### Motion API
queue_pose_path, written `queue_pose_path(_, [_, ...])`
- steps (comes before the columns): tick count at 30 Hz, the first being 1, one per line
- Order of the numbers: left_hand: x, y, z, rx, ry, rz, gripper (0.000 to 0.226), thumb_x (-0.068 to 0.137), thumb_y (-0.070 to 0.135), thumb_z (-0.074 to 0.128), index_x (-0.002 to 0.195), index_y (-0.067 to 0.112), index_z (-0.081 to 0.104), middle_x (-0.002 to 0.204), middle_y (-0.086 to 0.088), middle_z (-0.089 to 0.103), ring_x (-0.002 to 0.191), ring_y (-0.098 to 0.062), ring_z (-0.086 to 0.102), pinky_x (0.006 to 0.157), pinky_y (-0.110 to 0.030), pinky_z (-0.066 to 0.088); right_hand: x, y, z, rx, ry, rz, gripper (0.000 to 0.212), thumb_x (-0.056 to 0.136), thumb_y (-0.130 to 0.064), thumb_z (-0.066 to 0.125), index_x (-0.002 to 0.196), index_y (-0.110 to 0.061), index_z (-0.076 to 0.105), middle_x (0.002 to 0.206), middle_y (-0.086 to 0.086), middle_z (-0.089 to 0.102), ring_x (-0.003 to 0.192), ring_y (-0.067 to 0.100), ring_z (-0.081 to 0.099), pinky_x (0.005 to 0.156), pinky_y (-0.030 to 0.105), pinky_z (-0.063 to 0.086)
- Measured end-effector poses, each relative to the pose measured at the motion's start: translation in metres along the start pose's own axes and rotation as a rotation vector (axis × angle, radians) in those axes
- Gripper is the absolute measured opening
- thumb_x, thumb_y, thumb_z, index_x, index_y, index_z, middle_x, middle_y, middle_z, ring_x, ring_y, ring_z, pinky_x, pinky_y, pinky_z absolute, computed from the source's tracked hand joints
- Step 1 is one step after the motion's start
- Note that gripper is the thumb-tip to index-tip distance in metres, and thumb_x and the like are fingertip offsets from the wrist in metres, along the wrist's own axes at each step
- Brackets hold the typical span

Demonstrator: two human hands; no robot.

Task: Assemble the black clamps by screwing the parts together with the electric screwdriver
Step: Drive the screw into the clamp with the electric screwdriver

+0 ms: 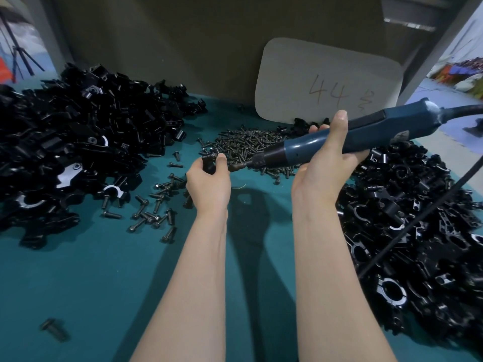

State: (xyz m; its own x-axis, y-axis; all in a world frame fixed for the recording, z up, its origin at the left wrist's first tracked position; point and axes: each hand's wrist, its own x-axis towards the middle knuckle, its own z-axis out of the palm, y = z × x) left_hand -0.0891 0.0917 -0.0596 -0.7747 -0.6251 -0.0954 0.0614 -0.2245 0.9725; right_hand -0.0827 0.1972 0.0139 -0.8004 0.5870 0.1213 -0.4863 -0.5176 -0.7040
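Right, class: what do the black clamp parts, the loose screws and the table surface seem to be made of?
Clamp parts: glossy black, bright glints; coated metal or hard plastic.
Screws: dark dull sheen, threaded; likely steel.
Table surface: matt teal, no glare; perhaps rubber mat or fabric.

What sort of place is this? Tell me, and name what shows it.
Probably a factory assembly bench. Heaps of black clamp parts lie on both sides of the teal table, a pile of screws sits between them, and the right hand holds a corded electric screwdriver.
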Motion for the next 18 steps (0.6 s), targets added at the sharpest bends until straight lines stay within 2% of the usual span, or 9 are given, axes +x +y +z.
queue_pose_path(5, [0.002,-0.001,0.002,-0.038,-0.031,-0.064,0.022,0.093,0.023,0.063,0.072,0.017,0.058,0.072,0.003,0.060,0.068,-0.019,0.061,0.089,-0.042,0.056,0.006,-0.007,-0.001,0.053,-0.022,0.034,0.051,0.094,-0.034,0.058,0.132,-0.027,0.025,0.122,0.003,0.056,0.080,0.009,0.065,0.083,0.028,0.056])
queue_pose_path(7, [0.003,-0.001,0.001,-0.042,-0.031,-0.086,0.020,0.093,0.022,0.063,0.074,0.016,0.059,0.074,0.002,0.061,0.066,-0.016,0.062,0.087,-0.038,0.057,0.007,-0.008,-0.001,0.074,-0.021,0.053,0.053,0.094,-0.032,0.058,0.136,-0.026,0.026,0.117,0.000,0.057,0.079,0.009,0.067,0.086,0.030,0.056])
queue_pose_path(9, [0.003,-0.003,0.000,-0.030,-0.026,-0.100,0.020,0.093,0.022,0.063,0.075,0.015,0.059,0.074,0.003,0.061,0.067,-0.016,0.063,0.087,-0.037,0.057,0.009,-0.008,-0.004,0.044,-0.008,0.073,0.055,0.093,-0.029,0.061,0.139,-0.022,0.033,0.124,0.002,0.059,0.097,0.014,0.066,0.094,0.037,0.053])
queue_pose_path(11, [0.003,-0.003,-0.002,-0.022,-0.014,-0.109,0.021,0.093,0.023,0.063,0.074,0.016,0.058,0.072,0.003,0.060,0.070,-0.017,0.063,0.088,-0.037,0.056,0.010,-0.009,-0.006,-0.029,0.001,0.081,0.047,0.091,-0.026,0.063,0.134,-0.018,0.044,0.125,0.002,0.060,0.109,0.017,0.062,0.099,0.039,0.049])
queue_pose_path(13, [0.004,-0.003,-0.003,-0.023,-0.002,-0.107,0.022,0.093,0.023,0.063,0.073,0.015,0.057,0.072,0.003,0.059,0.071,-0.018,0.063,0.088,-0.037,0.056,0.011,-0.010,-0.007,-0.055,0.012,0.078,0.043,0.090,-0.023,0.065,0.129,-0.013,0.049,0.123,0.003,0.062,0.110,0.020,0.063,0.098,0.038,0.050])
queue_pose_path(18, [0.006,-0.001,-0.006,-0.033,0.022,-0.097,0.022,0.092,0.023,0.063,0.073,0.016,0.058,0.072,0.003,0.060,0.073,-0.021,0.062,0.087,-0.040,0.056,0.012,-0.009,-0.009,-0.035,0.008,0.087,0.047,0.089,-0.021,0.067,0.129,-0.013,0.045,0.127,0.009,0.060,0.113,0.026,0.062,0.097,0.043,0.050])
